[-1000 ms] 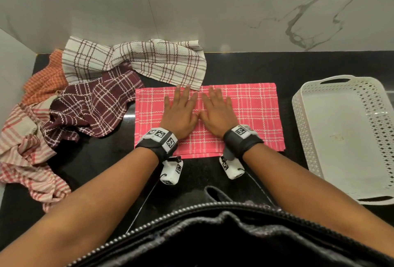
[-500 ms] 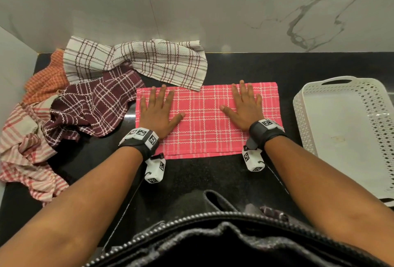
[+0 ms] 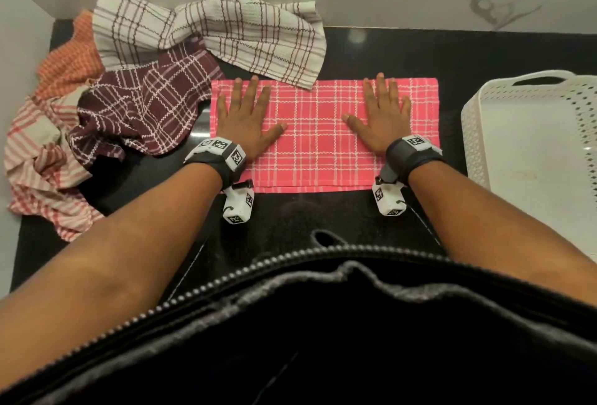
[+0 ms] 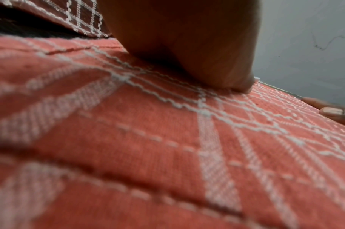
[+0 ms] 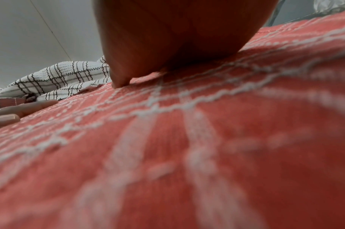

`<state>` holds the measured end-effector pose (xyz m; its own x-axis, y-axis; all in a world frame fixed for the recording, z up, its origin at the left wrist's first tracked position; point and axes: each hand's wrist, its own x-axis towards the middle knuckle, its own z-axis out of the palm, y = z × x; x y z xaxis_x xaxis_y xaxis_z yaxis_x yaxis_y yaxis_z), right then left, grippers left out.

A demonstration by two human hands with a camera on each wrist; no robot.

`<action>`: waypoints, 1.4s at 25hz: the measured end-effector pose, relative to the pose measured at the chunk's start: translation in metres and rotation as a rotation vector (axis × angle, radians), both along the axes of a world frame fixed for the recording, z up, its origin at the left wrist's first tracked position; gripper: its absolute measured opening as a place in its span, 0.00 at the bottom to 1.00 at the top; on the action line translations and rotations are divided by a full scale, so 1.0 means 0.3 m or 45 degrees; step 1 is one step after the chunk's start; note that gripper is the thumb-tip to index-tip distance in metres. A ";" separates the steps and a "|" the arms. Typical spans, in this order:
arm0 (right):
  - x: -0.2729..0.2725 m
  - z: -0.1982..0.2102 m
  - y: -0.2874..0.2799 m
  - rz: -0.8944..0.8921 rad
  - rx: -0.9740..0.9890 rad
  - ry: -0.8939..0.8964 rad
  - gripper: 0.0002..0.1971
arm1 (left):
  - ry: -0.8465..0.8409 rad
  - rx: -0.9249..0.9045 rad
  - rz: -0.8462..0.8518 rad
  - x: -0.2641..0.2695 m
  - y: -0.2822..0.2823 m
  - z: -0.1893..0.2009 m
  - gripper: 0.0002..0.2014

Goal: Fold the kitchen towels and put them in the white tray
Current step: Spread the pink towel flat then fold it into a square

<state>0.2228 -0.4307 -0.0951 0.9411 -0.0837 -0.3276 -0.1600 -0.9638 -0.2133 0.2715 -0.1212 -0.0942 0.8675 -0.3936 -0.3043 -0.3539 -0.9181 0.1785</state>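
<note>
Even indoor light; wrist views blurred close up, edges warped.

No words, brand names or numbers can be read in any view. The only signs are black-and-white square coded markers on the white blocks of the left wristband and the right wristband; they carry no legible text.

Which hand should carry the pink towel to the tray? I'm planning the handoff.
Right hand: it presses the pink towel's end nearest the white tray; the left hand lies farther away.
</note>
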 end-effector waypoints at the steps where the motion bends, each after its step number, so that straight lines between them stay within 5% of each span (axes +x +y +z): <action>1: 0.000 0.000 -0.002 -0.006 0.004 -0.003 0.45 | 0.005 0.002 -0.007 0.002 -0.001 0.001 0.45; 11: 0.012 0.043 0.031 -0.069 0.006 0.039 0.44 | 0.025 0.010 0.012 -0.006 -0.011 0.014 0.43; 18: 0.043 0.070 0.316 0.106 0.181 -0.044 0.34 | 0.057 -0.146 -0.067 -0.039 -0.228 0.053 0.35; 22: 0.016 0.019 0.207 0.148 0.118 -0.037 0.36 | 0.026 -0.067 -0.116 -0.039 -0.141 0.012 0.38; 29: -0.056 0.018 -0.112 -0.221 0.012 -0.057 0.41 | -0.034 -0.049 0.014 -0.041 0.078 -0.003 0.43; 33: -0.027 0.055 0.003 -0.301 0.051 0.006 0.43 | 0.004 -0.060 0.078 -0.063 -0.018 0.029 0.42; 35: -0.033 0.061 0.125 -0.127 0.038 -0.035 0.43 | 0.007 -0.083 -0.015 -0.091 -0.091 0.046 0.42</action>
